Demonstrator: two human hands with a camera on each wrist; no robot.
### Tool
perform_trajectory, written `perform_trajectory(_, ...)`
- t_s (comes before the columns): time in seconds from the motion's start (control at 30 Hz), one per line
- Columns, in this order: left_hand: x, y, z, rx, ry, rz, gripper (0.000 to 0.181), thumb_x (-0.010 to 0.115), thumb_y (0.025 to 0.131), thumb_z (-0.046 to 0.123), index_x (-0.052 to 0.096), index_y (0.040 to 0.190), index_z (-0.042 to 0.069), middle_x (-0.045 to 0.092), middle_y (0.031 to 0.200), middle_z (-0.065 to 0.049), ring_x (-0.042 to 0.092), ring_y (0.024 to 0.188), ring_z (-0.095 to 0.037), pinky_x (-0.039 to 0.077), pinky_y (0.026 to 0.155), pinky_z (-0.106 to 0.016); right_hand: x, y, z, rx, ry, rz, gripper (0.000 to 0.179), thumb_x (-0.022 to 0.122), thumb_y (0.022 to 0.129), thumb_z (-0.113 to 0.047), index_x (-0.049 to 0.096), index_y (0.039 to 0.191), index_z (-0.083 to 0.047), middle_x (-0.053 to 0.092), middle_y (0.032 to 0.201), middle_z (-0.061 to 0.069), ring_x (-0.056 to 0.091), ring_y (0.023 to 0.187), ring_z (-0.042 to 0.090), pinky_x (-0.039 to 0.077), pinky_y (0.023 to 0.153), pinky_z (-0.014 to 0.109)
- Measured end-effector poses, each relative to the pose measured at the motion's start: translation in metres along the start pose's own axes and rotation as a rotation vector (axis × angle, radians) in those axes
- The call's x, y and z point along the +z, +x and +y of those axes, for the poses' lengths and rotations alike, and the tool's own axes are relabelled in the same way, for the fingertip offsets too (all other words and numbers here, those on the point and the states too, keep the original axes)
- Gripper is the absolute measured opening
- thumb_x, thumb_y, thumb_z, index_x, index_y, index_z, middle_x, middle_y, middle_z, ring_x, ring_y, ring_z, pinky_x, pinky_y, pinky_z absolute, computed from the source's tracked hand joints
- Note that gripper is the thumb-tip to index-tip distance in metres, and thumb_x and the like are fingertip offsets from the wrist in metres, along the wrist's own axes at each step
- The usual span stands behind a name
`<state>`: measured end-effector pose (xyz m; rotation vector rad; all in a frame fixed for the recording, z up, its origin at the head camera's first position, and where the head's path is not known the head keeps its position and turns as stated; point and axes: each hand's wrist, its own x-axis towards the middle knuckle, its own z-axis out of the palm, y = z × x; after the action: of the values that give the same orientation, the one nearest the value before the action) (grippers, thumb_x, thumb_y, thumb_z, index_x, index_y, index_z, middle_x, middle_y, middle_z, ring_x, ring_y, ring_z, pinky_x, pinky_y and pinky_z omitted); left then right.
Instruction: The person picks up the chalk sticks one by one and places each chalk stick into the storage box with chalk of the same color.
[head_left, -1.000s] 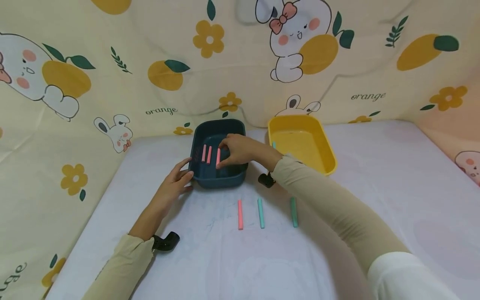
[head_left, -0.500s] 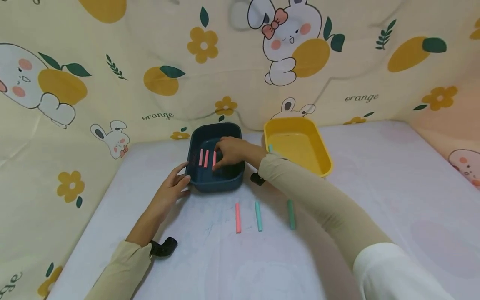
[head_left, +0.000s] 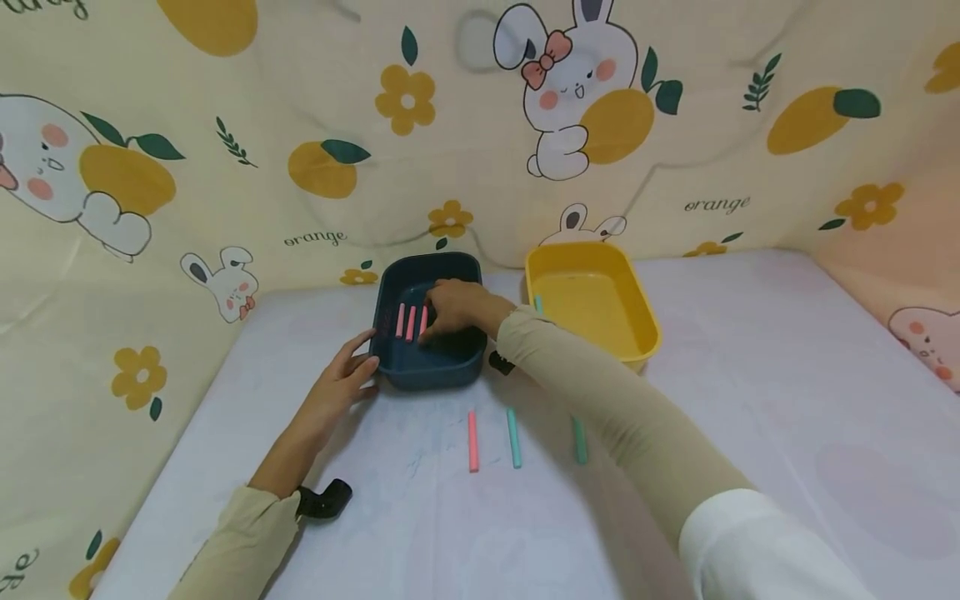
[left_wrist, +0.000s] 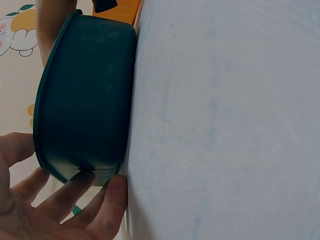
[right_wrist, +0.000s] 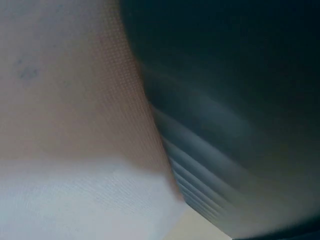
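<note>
Inside the dark blue bin [head_left: 431,380], my right hand [head_left: 459,307] pinches a pink chalk stick [head_left: 423,320] between thumb and fingers, low near the bin's floor. To its left, two more pink chalk sticks [head_left: 410,323] lie side by side. My left hand [head_left: 341,385] touches the bin's left side with spread fingers. The left wrist view shows the thumb at the rim and the fingertips against the bin's wall [left_wrist: 85,95]. On the table in front lie a pink chalk stick [head_left: 473,442], a teal one [head_left: 513,437] and a green one [head_left: 579,442], partly behind my right sleeve.
A yellow bin [head_left: 651,337] stands right of the blue one, with a teal chalk stick [head_left: 537,305] at its left side, partly hidden by my right arm. Behind both bins rises a printed cloth [head_left: 480,150]. The right wrist view is filled by the blue bin's outer wall [right_wrist: 240,110].
My right hand has lowered the pink chalk stick toward the bin's floor, beside the other two. The left hand stays at the bin's side. The head view has shifted slightly.
</note>
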<state>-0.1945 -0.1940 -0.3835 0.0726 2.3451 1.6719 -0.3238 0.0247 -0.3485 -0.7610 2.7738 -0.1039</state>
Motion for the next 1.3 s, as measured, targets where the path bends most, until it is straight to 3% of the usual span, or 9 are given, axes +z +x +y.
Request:
perform_trajectory(0.7,0.005,-0.001,0.000,-0.007,-0.003,0.004,0.056,0.044,0.107,0.030,0.021,0.159,0.029,0.031,0.160,-0.021,0.040,0.143,-0.038,0.040,0.114,-0.053,0.008,0.003,0.003,0.028,-0.075,0.002,0.077,0.064,0.083,-0.069,0.055,0.142,-0.020,0.047,0.150,0.006,0.052,0.131,0.026,0.048,0.106,0.046)
perform_trajectory(0.83,0.005,0.000,0.001,0.003,-0.004,0.000,0.057,0.044,0.107,0.030,0.020,0.159,0.028,0.030,0.160,-0.021,0.039,0.144,-0.038,0.039,0.115,-0.054,0.007,0.003,0.004,0.026,-0.048,0.015,0.075,0.064,0.084,-0.069,0.057,0.139,-0.019,0.051,0.145,0.005,0.054,0.126,0.023,0.050,0.104,0.044)
perform_trajectory(1.1,0.003,0.003,0.001,0.023,-0.017,-0.010,0.057,0.044,0.107,0.029,0.021,0.159,0.027,0.032,0.159,-0.022,0.038,0.144,-0.037,0.040,0.114,-0.054,0.003,-0.002,0.007,-0.032,0.069,0.135,0.077,0.065,0.087,-0.062,0.051,0.146,-0.015,0.056,0.130,0.007,0.055,0.109,0.019,0.051,0.100,0.037)
perform_trajectory(1.3,0.001,0.000,0.000,0.002,-0.010,0.004,0.057,0.044,0.107,0.028,0.020,0.159,0.028,0.032,0.160,-0.022,0.038,0.144,-0.038,0.039,0.115,-0.054,0.002,-0.017,0.000,-0.084,0.160,0.205,0.069,0.066,0.091,-0.054,0.053,0.143,-0.011,0.056,0.133,0.010,0.055,0.114,0.021,0.048,0.105,0.038)
